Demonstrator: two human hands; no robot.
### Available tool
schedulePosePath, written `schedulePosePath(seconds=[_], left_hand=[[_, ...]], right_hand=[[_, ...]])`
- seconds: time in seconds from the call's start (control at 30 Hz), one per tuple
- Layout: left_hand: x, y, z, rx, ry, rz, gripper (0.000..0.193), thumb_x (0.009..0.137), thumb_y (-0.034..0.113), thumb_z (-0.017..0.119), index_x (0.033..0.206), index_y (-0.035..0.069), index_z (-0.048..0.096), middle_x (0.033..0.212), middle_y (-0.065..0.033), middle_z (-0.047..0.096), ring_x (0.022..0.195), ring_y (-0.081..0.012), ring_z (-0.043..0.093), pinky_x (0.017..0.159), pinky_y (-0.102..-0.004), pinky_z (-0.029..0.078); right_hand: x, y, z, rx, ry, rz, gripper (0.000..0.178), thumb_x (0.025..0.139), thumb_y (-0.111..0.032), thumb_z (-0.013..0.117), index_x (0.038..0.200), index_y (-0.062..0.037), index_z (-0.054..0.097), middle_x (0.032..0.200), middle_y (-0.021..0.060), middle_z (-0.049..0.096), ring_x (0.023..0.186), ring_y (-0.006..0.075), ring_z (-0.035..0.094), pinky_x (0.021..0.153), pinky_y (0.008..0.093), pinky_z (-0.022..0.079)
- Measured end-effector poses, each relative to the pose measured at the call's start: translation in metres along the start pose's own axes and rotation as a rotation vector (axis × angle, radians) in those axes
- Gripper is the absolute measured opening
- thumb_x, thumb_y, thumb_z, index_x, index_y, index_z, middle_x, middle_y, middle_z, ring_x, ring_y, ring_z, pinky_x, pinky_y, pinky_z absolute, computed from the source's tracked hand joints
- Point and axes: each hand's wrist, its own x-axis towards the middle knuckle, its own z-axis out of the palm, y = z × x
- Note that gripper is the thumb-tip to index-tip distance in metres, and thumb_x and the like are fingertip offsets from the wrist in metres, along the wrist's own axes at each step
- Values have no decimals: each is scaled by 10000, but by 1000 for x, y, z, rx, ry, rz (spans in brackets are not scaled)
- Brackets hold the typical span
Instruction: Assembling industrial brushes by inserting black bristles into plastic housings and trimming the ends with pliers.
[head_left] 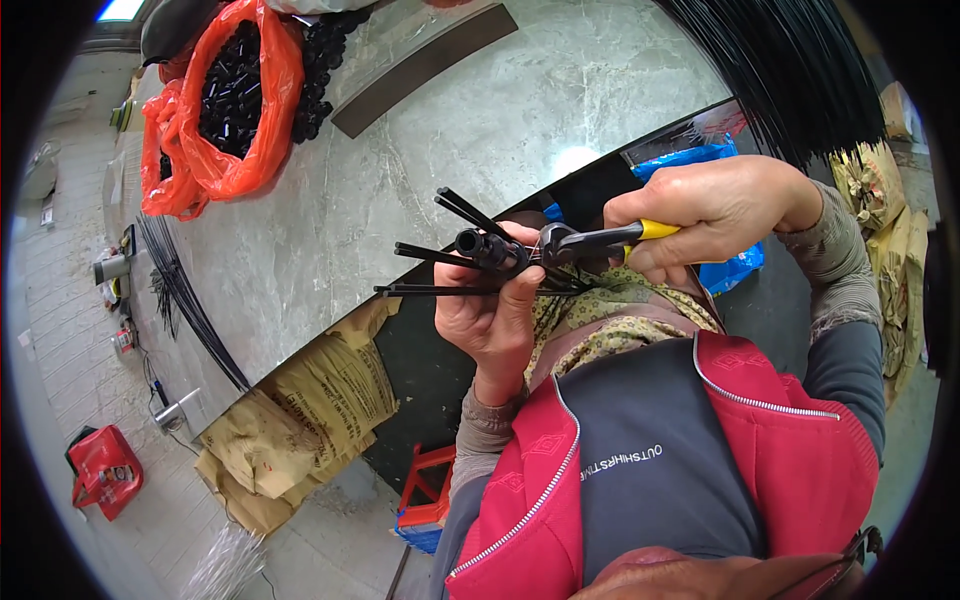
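Observation:
My left hand is closed around a bundle of thin black rods and a short black tubular fitting with a hollow end. Several rod ends stick out to the left of the fingers. In my right hand is a pair of pliers with yellow and black handles. The pliers' dark jaws are right beside the fitting, where fine wire seems to show between them. Whether the jaws grip that wire I cannot tell. Both hands are above my lap, off the table's near edge.
A grey marbled table stretches ahead. On it are a red plastic bag of small black parts, a dark curved strip and a bunch of black rods. Long black rods hang at far right. Brown sacks lie below left.

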Motion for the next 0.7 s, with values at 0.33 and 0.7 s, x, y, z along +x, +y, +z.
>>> schedulePosePath(seconds=[0.33, 0.7], left_hand=[[1, 1, 1, -56, -8, -9, 367, 833, -63, 719, 1074, 2, 450, 1085, -242, 641, 912, -217, 659, 819, -316, 545], [2, 1, -2, -90, -39, -47, 432, 794, -56, 763, 1126, 20, 497, 1076, -222, 652, 927, -192, 647, 827, -304, 538]], right_hand=[[-9, -2, -2, 165, -37, 41, 223, 1008, -152, 540, 1109, 45, 520, 812, 112, 677, 723, 175, 711, 640, 285, 573], [-5, 9, 8, 585, -153, 97, 314, 1019, -234, 515, 1120, 54, 442, 909, 199, 684, 823, 293, 726, 683, 364, 608]])
